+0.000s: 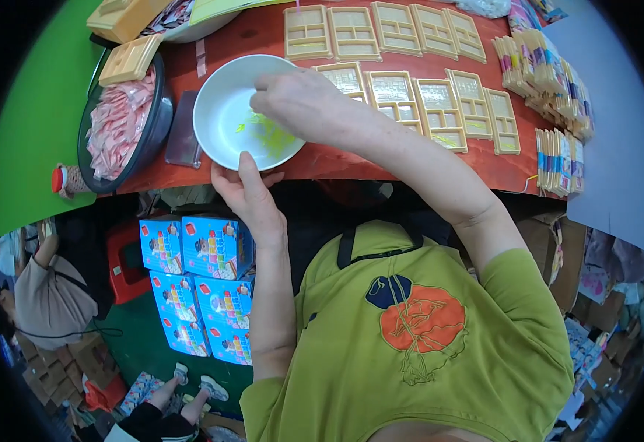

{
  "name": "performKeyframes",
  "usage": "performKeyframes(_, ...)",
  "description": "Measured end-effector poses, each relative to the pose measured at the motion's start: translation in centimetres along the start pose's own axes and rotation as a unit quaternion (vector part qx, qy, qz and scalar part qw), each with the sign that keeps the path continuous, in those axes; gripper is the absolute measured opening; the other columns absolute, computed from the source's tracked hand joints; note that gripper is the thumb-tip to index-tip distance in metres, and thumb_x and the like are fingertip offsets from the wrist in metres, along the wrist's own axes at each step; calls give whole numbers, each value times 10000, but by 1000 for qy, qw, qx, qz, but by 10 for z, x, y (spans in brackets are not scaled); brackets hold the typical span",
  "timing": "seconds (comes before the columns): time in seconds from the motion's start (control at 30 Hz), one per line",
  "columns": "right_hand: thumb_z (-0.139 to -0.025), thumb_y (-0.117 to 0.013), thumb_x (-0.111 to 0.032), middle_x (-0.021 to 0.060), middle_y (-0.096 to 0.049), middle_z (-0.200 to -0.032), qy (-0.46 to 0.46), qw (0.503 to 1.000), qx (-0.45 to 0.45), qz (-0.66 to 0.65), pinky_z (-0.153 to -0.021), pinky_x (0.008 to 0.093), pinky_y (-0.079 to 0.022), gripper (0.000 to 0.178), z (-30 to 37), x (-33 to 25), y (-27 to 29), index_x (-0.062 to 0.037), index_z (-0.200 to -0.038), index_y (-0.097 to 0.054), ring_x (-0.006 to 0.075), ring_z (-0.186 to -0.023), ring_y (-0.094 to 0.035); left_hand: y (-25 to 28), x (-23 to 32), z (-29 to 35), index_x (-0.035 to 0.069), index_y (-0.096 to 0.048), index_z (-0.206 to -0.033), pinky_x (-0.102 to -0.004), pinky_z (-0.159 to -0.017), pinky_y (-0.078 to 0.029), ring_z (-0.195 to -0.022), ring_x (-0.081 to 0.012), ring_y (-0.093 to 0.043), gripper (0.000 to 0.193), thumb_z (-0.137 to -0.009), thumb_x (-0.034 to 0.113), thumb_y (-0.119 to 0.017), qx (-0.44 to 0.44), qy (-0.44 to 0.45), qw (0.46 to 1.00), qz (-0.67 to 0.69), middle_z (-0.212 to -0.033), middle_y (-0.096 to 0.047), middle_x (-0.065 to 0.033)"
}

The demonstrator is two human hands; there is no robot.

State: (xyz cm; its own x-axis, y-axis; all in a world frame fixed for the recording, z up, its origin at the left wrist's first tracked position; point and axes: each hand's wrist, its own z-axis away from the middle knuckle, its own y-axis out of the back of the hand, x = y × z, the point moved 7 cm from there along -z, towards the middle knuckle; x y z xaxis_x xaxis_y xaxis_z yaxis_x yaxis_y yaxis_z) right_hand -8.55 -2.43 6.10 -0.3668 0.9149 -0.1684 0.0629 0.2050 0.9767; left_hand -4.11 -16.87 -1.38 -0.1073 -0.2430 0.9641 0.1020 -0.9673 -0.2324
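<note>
A white bowl (213, 110) stands at the front of the red table, with small yellow-green pieces (274, 138) scattered over its bottom. My left hand (252, 193) grips the bowl's near rim, thumb up along the wall and fingers underneath. Over the bowl's right side is my right hand (300, 102), its fingers drawn together; whatever they hold is hidden. To the right lie two rows of beige compartment trays (440, 114). Some near-row trays have yellow-green bits in a lower compartment, and several show a pale woven-looking sheet in the large one.
A black basin (163, 110) full of pink packets (123, 121) stands at the left, a beige tray (132, 60) resting on its rim. Bundled packs (558, 158) are stacked right. Blue boxes (219, 247) are piled below the table. Another person (57, 295) is at far left.
</note>
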Motion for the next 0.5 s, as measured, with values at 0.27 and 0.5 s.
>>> performKeyframes(0.27,-902,-610,-127,171,-680,-986,-260,962,81,-4,-842,464,-525,158,56,167,3,-26,-990,-693,380,-941,-654,-3,4,2,-30,-250,-1439,-265,-630,-598,-1019,-213,-660,600,-1003,245,-557,-2,-1,1000,-9,-1299,-527,-179)
performKeyframes(0.5,-923,-605,-127,163,-678,-1011,-183,957,215,-71,-855,434,-525,172,51,116,29,-36,-1040,-693,352,-991,-649,-1,8,4,-12,-246,-1453,-263,-657,-590,-1056,-206,-640,642,-985,247,-600,0,-13,1000,-6,-1316,-522,-168)
